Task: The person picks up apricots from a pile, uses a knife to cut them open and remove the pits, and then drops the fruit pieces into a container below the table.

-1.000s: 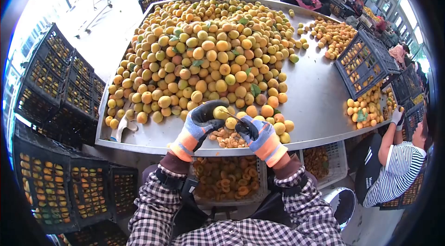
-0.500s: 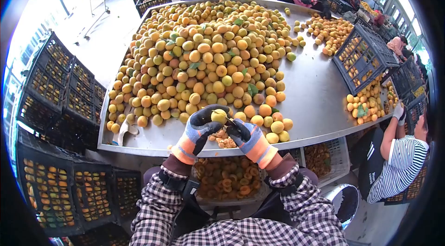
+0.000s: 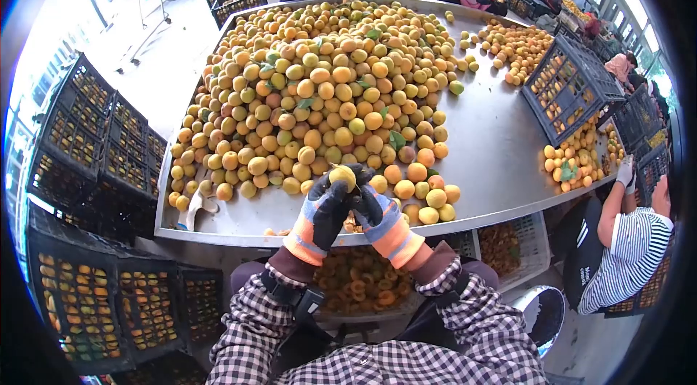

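Observation:
My left hand (image 3: 319,214), in a dark-palmed glove with an orange and blue back, grips a yellow-green apricot (image 3: 341,179) at the front edge of the metal table. My right hand (image 3: 385,224), gloved alike, presses up against the apricot's right side with fingers curled. Whatever lies within the right fingers is hidden. Just beyond both hands rises a large pile of whole apricots (image 3: 305,102). Below the table edge, a crate of halved apricots (image 3: 367,283) sits between my knees, partly covered by my forearms. Small apricot scraps lie near the right hand.
The metal table (image 3: 486,145) has a raised rim. A white glove-like item (image 3: 194,209) lies at its left corner. Black crates of apricots (image 3: 80,298) are stacked at left; another crate (image 3: 570,91) tilts at right. A bucket (image 3: 541,320) stands low right. Other people sit around the table.
My hands have come closer together around the apricot. The left hand has shifted slightly right and turned, and the scraps beneath are now mostly covered.

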`<state>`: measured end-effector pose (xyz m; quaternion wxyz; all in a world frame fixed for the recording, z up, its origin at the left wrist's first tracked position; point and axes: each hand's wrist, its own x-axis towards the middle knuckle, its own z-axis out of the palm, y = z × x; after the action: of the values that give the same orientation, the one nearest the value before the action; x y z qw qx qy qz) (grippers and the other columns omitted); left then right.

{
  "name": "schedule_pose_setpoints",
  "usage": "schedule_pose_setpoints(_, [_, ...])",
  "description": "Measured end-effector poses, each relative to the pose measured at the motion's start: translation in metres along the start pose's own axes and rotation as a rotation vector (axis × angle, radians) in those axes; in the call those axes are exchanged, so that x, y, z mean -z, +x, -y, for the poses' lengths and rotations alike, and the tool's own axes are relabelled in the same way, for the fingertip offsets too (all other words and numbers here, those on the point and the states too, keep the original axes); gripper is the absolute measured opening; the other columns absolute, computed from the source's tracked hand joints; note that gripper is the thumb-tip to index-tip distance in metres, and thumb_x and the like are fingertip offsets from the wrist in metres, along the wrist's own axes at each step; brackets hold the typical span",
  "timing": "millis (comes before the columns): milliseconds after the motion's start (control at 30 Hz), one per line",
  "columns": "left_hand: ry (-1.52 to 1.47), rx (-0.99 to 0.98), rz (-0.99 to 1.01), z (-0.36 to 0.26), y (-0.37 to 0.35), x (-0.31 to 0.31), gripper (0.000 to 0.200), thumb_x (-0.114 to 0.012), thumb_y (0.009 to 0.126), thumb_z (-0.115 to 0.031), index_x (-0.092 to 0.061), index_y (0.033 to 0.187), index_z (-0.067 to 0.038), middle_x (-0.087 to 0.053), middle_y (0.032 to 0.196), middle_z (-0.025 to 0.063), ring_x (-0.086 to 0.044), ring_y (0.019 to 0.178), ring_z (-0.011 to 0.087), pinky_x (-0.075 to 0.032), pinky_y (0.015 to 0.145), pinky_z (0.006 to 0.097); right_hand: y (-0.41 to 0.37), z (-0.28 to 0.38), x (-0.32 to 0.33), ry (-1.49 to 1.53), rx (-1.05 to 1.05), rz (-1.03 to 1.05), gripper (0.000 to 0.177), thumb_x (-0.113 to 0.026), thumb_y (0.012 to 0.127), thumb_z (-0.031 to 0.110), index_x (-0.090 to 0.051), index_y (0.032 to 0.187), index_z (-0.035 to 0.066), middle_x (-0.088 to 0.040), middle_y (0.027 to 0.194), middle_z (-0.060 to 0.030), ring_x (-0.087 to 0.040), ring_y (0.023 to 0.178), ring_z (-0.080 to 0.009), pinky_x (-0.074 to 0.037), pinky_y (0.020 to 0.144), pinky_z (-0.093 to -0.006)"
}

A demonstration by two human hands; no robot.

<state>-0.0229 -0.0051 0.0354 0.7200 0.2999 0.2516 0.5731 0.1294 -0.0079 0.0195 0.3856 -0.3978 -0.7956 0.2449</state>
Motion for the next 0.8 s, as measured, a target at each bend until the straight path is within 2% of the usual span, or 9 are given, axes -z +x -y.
schedule_pose_setpoints(67, [0.075,0.033,0.061,-0.017,0.005,0.004,0.057,-0.073,0.086,-0.032,-0.055,0.128,0.002,-0.064,0.118,0.012,-0.062,0.105,0.0192,-0.049,0.094,0.0324,0.001,0.003,0.005,0.068,-0.024,-0.011,0.024,-0.06,0.09,0.009,-0.057,0.113,0.002,-0.066,0.098,-0.0182,-0.064,0.091,-0.037,-0.052,0.075,-0.04])
schedule_pose_setpoints(133, [0.427,-0.001,0.063,-0.035,0.009,0.007,0.056,-0.077,0.081,-0.026,-0.058,0.126,0.002,-0.065,0.115,0.0075,-0.062,0.103,0.0162,-0.049,0.093,0.0301,0.0,0.001,0.009,0.03,-0.152,0.072,0.025,-0.059,0.09,0.009,-0.057,0.114,0.003,-0.066,0.098,-0.0177,-0.064,0.09,-0.0381,-0.052,0.074,-0.0405])
schedule_pose_setpoints(267, [0.505,-0.065,0.016,-0.026,0.01,0.016,0.056,-0.079,0.077,-0.024,-0.06,0.123,0.002,-0.065,0.112,0.0041,-0.061,0.101,0.0138,-0.049,0.09,0.0287,0.001,0.009,0.011,0.036,-0.159,0.096,0.025,-0.06,0.09,0.009,-0.057,0.115,0.003,-0.065,0.098,-0.0175,-0.064,0.09,-0.0385,-0.052,0.074,-0.0403])
schedule_pose_setpoints(333, [0.239,-0.096,-0.021,-0.012,0.002,-0.002,0.048,-0.071,0.088,-0.028,-0.058,0.123,0.001,-0.064,0.112,0.007,-0.062,0.098,0.0163,-0.049,0.088,0.0299,0.0,0.006,-0.002,0.073,-0.051,-0.062,0.026,-0.063,0.084,0.011,-0.056,0.109,0.006,-0.063,0.093,-0.0175,-0.062,0.083,-0.0411,-0.051,0.068,-0.0465])
schedule_pose_setpoints(400, [-0.114,0.005,-0.073,0.008,-0.002,-0.005,0.046,-0.064,0.094,-0.03,-0.054,0.127,0.001,-0.063,0.112,0.0083,-0.062,0.098,0.017,-0.049,0.088,0.0305,0.001,0.003,-0.011,0.07,-0.034,-0.102,0.026,-0.063,0.084,0.012,-0.056,0.109,0.006,-0.064,0.092,-0.0173,-0.063,0.082,-0.0407,-0.051,0.068,-0.0463])
schedule_pose_setpoints(467, [-0.205,0.043,-0.038,0.014,0.002,0.003,0.048,-0.061,0.096,-0.033,-0.052,0.129,0.001,-0.063,0.111,0.0086,-0.061,0.098,0.0169,-0.049,0.088,0.0305,0.002,0.001,-0.011,0.066,-0.013,-0.138,0.027,-0.063,0.084,0.012,-0.057,0.109,0.005,-0.064,0.092,-0.0171,-0.063,0.082,-0.0403,-0.051,0.068,-0.046])
schedule_pose_setpoints(567, [0.274,0.018,0.019,-0.011,0.01,0.01,0.043,-0.066,0.092,-0.022,-0.055,0.127,0.001,-0.064,0.112,0.0071,-0.062,0.1,0.0166,-0.05,0.089,0.0294,0.0,-0.006,0.003,0.065,-0.182,0.052,0.021,-0.06,0.088,0.004,-0.059,0.109,0.002,-0.064,0.097,-0.0173,-0.064,0.089,-0.0367,-0.051,0.072,-0.0394])
schedule_pose_setpoints(667, [0.414,-0.057,0.052,-0.026,0.015,0.012,0.038,-0.069,0.086,-0.006,-0.06,0.122,0.002,-0.068,0.106,0.0065,-0.064,0.095,0.0137,-0.051,0.086,0.0268,-0.003,-0.004,0.002,0.052,-0.14,0.01,0.019,-0.059,0.088,0.004,-0.06,0.107,0.002,-0.064,0.096,-0.0166,-0.064,0.088,-0.0355,-0.051,0.072,-0.0387])
schedule_pose_setpoints(800, [0.254,-0.045,-0.012,-0.019,0.003,-0.008,0.045,-0.069,0.089,-0.024,-0.057,0.124,0.001,-0.065,0.11,0.0078,-0.062,0.099,0.0171,-0.05,0.089,0.0309,0.0,0.002,0.001,0.093,-0.149,-0.01,0.019,-0.059,0.089,0.003,-0.06,0.107,0.003,-0.064,0.095,-0.0152,-0.064,0.086,-0.0353,-0.051,0.071,-0.039])
